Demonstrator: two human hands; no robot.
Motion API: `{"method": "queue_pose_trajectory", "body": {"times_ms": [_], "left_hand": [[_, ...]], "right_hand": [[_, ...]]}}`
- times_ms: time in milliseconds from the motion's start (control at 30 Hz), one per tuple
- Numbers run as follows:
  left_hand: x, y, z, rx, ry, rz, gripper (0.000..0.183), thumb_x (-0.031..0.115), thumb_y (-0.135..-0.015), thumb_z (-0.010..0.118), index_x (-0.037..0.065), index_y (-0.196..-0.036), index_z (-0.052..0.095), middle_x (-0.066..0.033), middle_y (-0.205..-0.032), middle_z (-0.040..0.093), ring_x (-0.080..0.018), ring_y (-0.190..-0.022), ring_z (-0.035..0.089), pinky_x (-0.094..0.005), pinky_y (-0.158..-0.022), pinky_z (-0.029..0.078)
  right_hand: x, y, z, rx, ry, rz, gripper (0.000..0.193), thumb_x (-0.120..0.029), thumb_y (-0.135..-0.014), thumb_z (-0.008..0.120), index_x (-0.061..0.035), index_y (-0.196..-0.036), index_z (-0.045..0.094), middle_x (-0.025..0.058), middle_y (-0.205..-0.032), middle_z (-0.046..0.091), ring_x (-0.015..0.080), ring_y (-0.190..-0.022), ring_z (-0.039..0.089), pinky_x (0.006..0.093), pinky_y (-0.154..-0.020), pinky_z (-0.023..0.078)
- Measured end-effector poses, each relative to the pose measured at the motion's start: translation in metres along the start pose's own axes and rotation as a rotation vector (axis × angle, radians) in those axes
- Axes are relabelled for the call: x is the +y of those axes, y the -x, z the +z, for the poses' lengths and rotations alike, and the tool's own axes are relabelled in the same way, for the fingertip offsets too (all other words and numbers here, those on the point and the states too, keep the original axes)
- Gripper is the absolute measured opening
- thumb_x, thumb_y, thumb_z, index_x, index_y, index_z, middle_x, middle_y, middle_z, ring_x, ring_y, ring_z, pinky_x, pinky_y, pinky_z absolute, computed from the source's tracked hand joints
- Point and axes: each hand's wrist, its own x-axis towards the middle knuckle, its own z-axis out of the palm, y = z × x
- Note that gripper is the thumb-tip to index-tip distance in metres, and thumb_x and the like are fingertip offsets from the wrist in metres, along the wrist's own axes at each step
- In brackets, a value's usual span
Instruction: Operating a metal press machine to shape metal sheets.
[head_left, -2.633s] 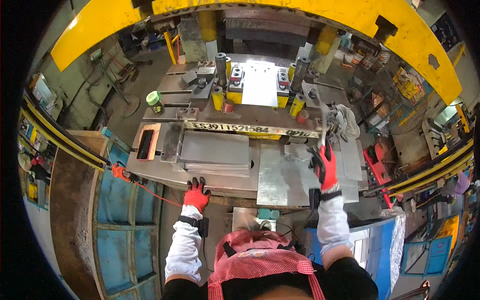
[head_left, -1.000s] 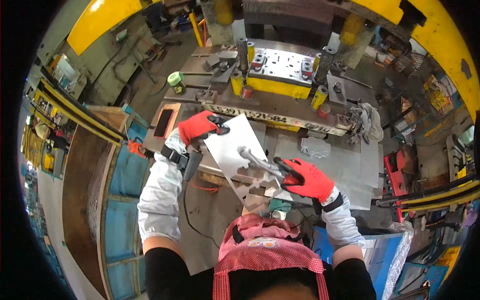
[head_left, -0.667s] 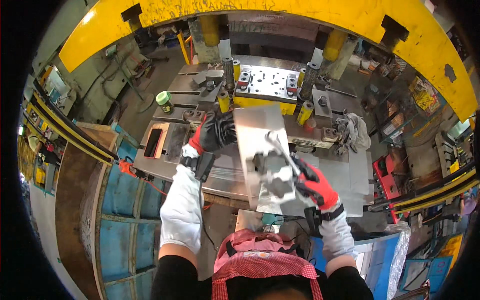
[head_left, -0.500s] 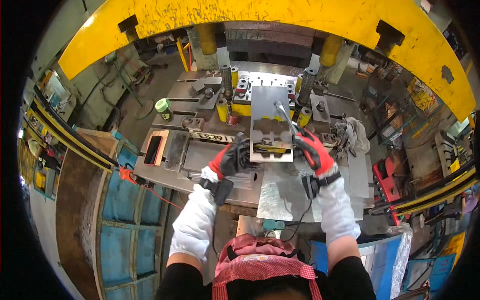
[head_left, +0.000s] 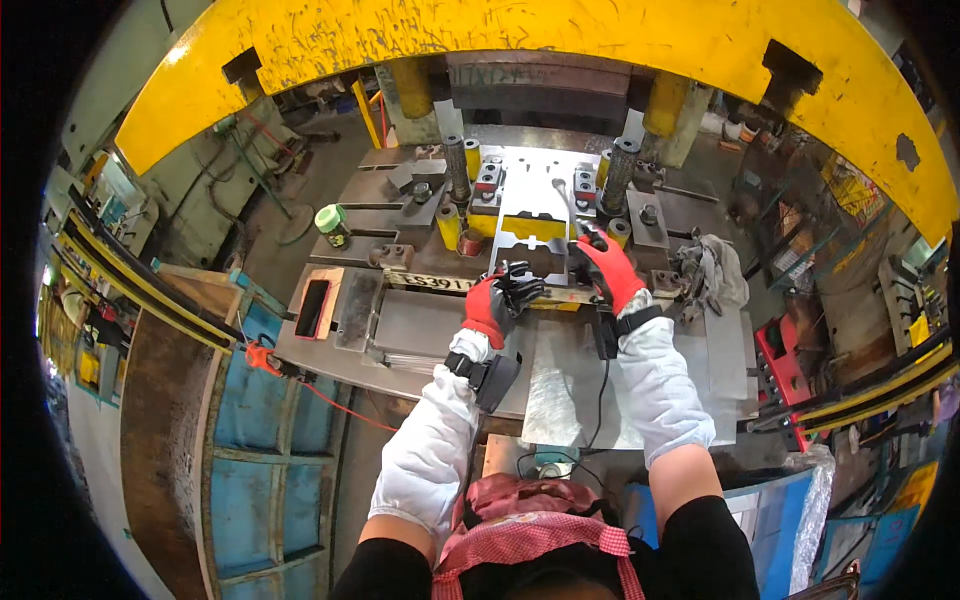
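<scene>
Pushed metal sheet (head_left: 533, 232) further into press (head_left: 560, 40) — left hand (head_left: 497, 297) and right hand (head_left: 607, 268) both gripped its near edge — nearly seated.

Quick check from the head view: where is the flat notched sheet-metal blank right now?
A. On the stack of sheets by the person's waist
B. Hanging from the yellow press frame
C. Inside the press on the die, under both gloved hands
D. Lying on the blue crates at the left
C: the flat notched sheet-metal blank lies on the die between the guide posts, with the left hand and right hand at its near edge.
</scene>
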Motion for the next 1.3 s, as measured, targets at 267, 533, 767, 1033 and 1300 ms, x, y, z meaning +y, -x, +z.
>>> {"method": "queue_pose_trajectory", "body": {"times_ms": [267, 533, 767, 1033, 1300], "left_hand": [[0.0, -0.005, 0.014, 0.257, 0.025, -0.057, 0.034, 0.024, -0.095, 0.038, -0.006, -0.106, 0.05, -0.0209, -0.101, 0.059, -0.037, -0.092, 0.06, -0.0463, -0.083, 0.052], [0.0, -0.008, 0.001, 0.201, 0.027, -0.043, 0.036, 0.026, -0.095, 0.037, -0.005, -0.108, 0.051, -0.0222, -0.101, 0.06, -0.0371, -0.093, 0.061, -0.0442, -0.084, 0.052], [0.003, -0.011, 0.012, 0.257, 0.0, -0.066, 0.036, 0.024, -0.095, 0.036, -0.006, -0.106, 0.051, -0.0238, -0.099, 0.061, -0.0372, -0.091, 0.062, -0.0442, -0.08, 0.054], [0.004, -0.008, 0.023, 0.357, 0.022, -0.077, 0.036, 0.025, -0.096, 0.037, -0.007, -0.108, 0.048, -0.025, -0.1, 0.06, -0.0388, -0.091, 0.061, -0.043, -0.081, 0.054], [0.006, -0.015, 0.006, 0.359, 0.036, -0.067, 0.033, 0.026, -0.095, 0.039, -0.004, -0.107, 0.048, -0.0291, -0.098, 0.059, -0.0429, -0.091, 0.06, -0.0472, -0.082, 0.052]], "right_hand": [[0.054, 0.183, -0.031, 0.493, -0.222, -0.046, 0.051, -0.011, -0.085, 0.059, -0.0089, -0.133, 0.04, 0.0001, -0.077, 0.056, 0.0064, -0.051, 0.045, 0.0227, -0.043, 0.038], [0.131, 0.293, -0.073, 0.619, -0.658, 0.239, 0.023, -0.03, -0.086, 0.055, -0.0083, -0.094, 0.053, 0.0039, -0.06, 0.052, 0.0152, -0.042, 0.047, 0.0293, -0.036, 0.037], [0.141, 0.288, -0.071, 0.834, -0.531, 0.086, 0.021, -0.028, -0.084, 0.055, -0.0111, -0.091, 0.044, 0.0043, -0.058, 0.05, 0.0182, -0.04, 0.047, 0.0314, -0.035, 0.039], [0.138, 0.294, -0.07, 0.807, -0.611, 0.216, 0.019, -0.028, -0.084, 0.056, -0.0114, -0.085, 0.046, 0.0042, -0.056, 0.049, 0.0203, -0.04, 0.048, 0.0333, -0.033, 0.04], [0.137, 0.286, -0.062, 0.865, -0.582, 0.146, 0.019, -0.027, -0.085, 0.053, -0.0108, -0.087, 0.043, 0.0049, -0.057, 0.049, 0.0204, -0.038, 0.047, 0.0335, -0.033, 0.039]]}}
